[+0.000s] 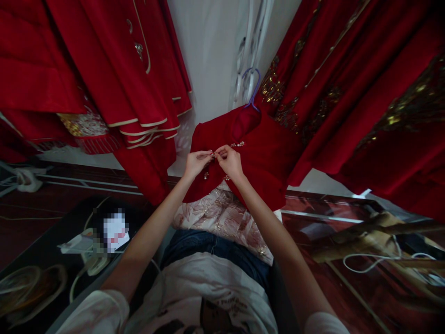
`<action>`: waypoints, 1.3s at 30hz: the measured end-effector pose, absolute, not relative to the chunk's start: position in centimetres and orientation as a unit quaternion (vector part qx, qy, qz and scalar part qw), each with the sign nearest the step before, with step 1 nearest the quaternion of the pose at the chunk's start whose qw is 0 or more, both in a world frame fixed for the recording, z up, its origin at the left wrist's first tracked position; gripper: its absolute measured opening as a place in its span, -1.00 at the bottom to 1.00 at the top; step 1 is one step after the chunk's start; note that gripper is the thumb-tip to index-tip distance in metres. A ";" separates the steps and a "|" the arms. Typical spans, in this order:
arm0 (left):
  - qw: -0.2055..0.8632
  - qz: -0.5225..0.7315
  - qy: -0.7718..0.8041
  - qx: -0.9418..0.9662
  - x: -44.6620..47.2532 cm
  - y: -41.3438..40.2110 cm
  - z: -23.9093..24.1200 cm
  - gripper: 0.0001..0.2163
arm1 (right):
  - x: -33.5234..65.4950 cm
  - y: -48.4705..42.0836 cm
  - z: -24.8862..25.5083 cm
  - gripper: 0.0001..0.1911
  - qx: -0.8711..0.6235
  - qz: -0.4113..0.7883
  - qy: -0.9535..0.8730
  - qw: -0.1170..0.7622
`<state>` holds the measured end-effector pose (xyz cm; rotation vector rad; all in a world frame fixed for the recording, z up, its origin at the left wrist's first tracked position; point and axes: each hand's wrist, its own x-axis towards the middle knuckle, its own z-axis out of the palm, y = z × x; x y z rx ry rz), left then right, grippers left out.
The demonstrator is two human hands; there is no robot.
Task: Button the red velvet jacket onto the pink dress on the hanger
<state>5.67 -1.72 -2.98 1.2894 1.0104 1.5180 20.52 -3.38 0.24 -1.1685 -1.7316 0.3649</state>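
A red garment (pixel 267 157) with small beaded trims (pixel 238 144) is spread over my lap, a purple hanger (pixel 256 90) at its upper end. My left hand (pixel 197 163) is closed in a pinch on a small beaded trim (pixel 211 157) near the garment's left part. Fingertip to fingertip with it, my right hand (pixel 229 161) pinches at the same beaded spot. Whether a needle or thread is between the fingers is too small to tell. Under the garment lies a pale pink patterned cloth (pixel 208 215) across my thighs.
Red garments (pixel 132 83) with pale edging hang at left, and red ones with gold sequins (pixel 347 93) at right. A dark table (pixel 41 250) on the left bears a power strip (pixel 95 262) and a plastic container (pixel 24 283). Cardboard (pixel 368 241) and a white cable (pixel 365 255) lie at right.
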 end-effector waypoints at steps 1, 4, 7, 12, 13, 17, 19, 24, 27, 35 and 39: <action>0.436 0.613 0.405 0.520 5.7 -1.6 -3.0 -0.70 | 20.4 -3.3 0.2 -0.97 -0.483 0.146 -0.712 0.488; 0.420 0.609 0.403 0.540 5.6 -1.2 -3.0 -0.73 | 20.2 -3.1 0.1 -0.98 -0.484 0.129 -0.711 0.493; 0.411 0.593 0.394 0.570 5.4 -0.9 -3.2 -0.79 | 20.5 -3.3 -0.1 -0.97 -0.480 0.133 -0.712 0.495; 0.379 0.563 0.405 0.613 4.4 -2.8 -5.0 -0.71 | 23.2 -5.8 -0.3 -0.84 -0.476 0.254 -0.717 0.442; 0.356 0.552 0.420 0.626 4.1 -3.6 -5.6 -0.68 | 24.0 -6.6 -0.3 -0.85 -0.483 0.267 -0.720 0.420; 0.256 0.485 0.479 0.685 3.1 -7.2 -8.8 -0.50 | 27.1 -9.2 -0.6 -0.87 -0.518 0.257 -0.744 0.335; 0.210 0.440 0.497 0.718 3.1 -8.7 -9.8 -0.48 | 27.9 -9.9 -1.0 -0.88 -0.545 0.234 -0.749 0.295; 0.200 0.392 0.518 0.733 4.4 -10.5 -8.8 -0.88 | 27.4 -10.2 -2.1 -0.68 -0.588 0.167 -0.751 0.251; 0.229 0.433 0.482 0.726 5.8 -11.4 -6.4 -0.93 | 26.2 -10.3 -2.8 -0.59 -0.609 0.114 -0.742 0.257; 0.254 0.501 0.478 0.676 8.0 -11.6 -7.0 -0.78 | 27.4 -8.4 -4.5 -0.74 -0.586 0.168 -0.726 0.318; 0.249 0.519 0.494 0.652 8.0 -10.8 -9.0 -0.71 | 28.8 -8.4 -3.1 -0.78 -0.568 0.245 -0.712 0.332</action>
